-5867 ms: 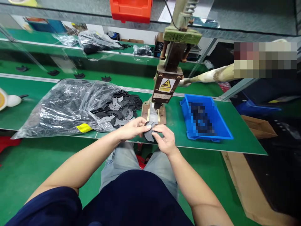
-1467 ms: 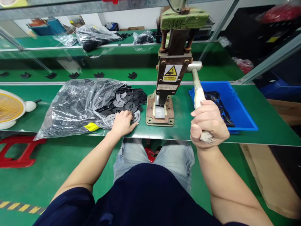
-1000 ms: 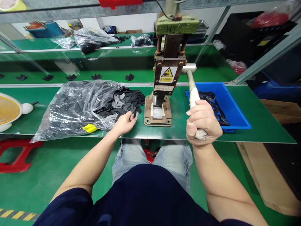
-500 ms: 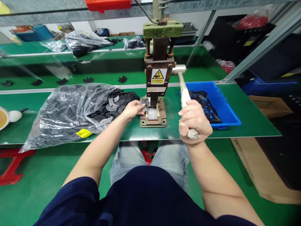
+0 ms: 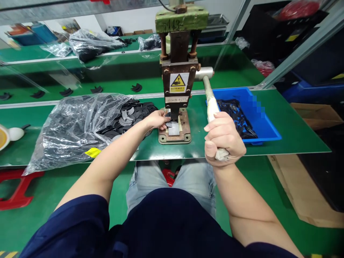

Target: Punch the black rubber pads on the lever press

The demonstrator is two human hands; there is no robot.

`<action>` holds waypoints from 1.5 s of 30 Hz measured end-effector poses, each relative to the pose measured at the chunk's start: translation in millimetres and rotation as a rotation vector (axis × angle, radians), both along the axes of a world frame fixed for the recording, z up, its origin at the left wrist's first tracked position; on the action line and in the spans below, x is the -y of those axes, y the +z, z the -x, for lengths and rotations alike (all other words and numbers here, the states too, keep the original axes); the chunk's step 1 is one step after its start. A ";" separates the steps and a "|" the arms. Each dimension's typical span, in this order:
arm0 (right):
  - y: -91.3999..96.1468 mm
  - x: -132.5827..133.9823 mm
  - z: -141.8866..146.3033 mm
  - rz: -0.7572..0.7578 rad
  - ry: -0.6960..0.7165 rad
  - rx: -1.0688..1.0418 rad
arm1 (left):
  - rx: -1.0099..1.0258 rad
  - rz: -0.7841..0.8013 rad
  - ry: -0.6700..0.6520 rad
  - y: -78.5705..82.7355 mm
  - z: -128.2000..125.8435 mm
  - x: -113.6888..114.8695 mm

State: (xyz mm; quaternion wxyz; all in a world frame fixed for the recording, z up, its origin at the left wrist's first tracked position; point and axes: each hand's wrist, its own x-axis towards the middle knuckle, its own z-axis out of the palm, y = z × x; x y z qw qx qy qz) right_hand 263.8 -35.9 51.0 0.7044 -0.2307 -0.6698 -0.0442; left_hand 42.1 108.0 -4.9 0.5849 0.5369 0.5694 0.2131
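Note:
My left hand pinches a dark curved flat piece at the left side of the hand press, close under its ram. A pale block lies on the press base in front of the ram. My right hand is wrapped round the cloth-covered lever of the press, which slants down toward me. Left of the press, a clear plastic bag lies on its side, with many curved black pieces spilling from its mouth toward my left wrist.
A blue bin with black pieces stands right of the lever. Several curved pieces sit spaced in a row on the green surface behind. A white round object with a handle is at the far left.
My left hand has moved the curved piece slightly right, further in under the ram. The lever stays about where it was in my right hand. The view has shifted a little.

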 end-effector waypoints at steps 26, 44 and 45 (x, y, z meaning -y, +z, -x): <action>0.4 -7.5 -0.4 -0.057 -0.013 0.021 | -1.117 -0.759 -0.419 -11.3 147.9 87.0; 2.1 -0.1 -1.0 -0.005 -0.049 0.056 | -0.503 -0.747 -0.221 27.4 115.2 65.7; 2.2 0.1 -1.3 -0.002 -0.052 0.061 | -0.440 -0.730 -0.210 22.2 108.9 62.1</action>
